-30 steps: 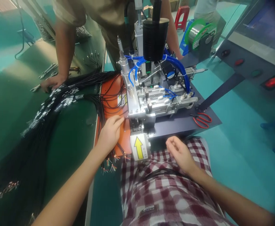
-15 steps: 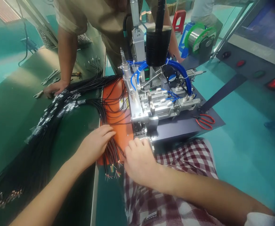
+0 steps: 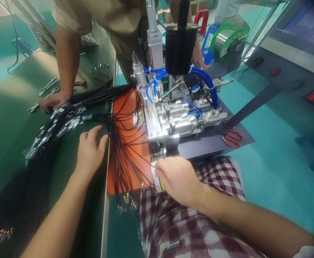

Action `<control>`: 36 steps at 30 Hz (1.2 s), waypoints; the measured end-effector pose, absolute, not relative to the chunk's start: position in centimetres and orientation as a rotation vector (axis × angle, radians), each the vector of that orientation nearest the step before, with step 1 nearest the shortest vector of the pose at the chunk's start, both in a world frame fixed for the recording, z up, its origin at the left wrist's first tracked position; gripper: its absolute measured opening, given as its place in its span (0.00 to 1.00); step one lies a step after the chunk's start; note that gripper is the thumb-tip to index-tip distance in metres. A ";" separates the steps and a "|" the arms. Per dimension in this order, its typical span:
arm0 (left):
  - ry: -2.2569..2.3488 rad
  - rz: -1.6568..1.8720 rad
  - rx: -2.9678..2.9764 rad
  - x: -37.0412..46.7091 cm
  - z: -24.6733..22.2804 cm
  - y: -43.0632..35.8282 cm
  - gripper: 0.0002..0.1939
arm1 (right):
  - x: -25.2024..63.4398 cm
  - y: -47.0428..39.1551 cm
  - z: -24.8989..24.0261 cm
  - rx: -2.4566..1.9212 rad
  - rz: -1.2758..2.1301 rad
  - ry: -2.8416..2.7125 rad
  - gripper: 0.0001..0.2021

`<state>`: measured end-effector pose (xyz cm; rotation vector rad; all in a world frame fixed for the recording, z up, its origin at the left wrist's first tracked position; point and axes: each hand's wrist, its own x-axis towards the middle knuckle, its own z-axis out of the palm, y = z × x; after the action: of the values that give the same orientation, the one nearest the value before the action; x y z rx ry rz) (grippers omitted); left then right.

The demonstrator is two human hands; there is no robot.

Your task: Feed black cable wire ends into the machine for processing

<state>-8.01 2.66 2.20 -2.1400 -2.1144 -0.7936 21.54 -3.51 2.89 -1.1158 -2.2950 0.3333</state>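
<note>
My left hand (image 3: 91,150) is raised over the green tabletop beside the black cables, fingers apart and holding nothing. My right hand (image 3: 177,179) is closed round a thin black cable at the front edge of the machine (image 3: 157,130). That cable runs back across the orange plate (image 3: 135,161). Several black cables (image 3: 115,154) fan out over the plate, their stripped coloured wire ends (image 3: 127,197) hanging past its front edge. A large bundle of black cables (image 3: 46,165) with clear wrapping and white connectors curves across the green table (image 3: 92,208).
Red-handled pliers (image 3: 233,138) lie on the dark machine base. A solder spool (image 3: 225,43) stands behind. Another person's hand (image 3: 55,102) rests on the table near wrenches (image 3: 48,87). At right is a panel with buttons (image 3: 294,82).
My left hand has moved left off the orange plate and opened. My right hand has shifted right and turned, with the cable end in it. The view has shifted slightly.
</note>
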 end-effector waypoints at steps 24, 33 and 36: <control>-1.763 -0.772 -2.674 -0.6 4.9 -2.2 0.10 | 22.5 -4.0 3.2 -1.184 0.757 -2.128 0.09; -1.576 -0.631 -3.184 2.3 4.9 -3.4 0.11 | 23.4 -3.5 3.2 -1.198 1.380 -1.674 0.04; -1.637 -0.626 -3.142 2.7 4.7 -3.5 0.08 | 23.4 -3.2 2.9 -1.188 1.632 -1.475 0.07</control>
<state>2.74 -3.50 4.65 -3.1418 -1.6370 -0.6255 23.37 -3.19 2.91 -1.1883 -1.4752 1.6323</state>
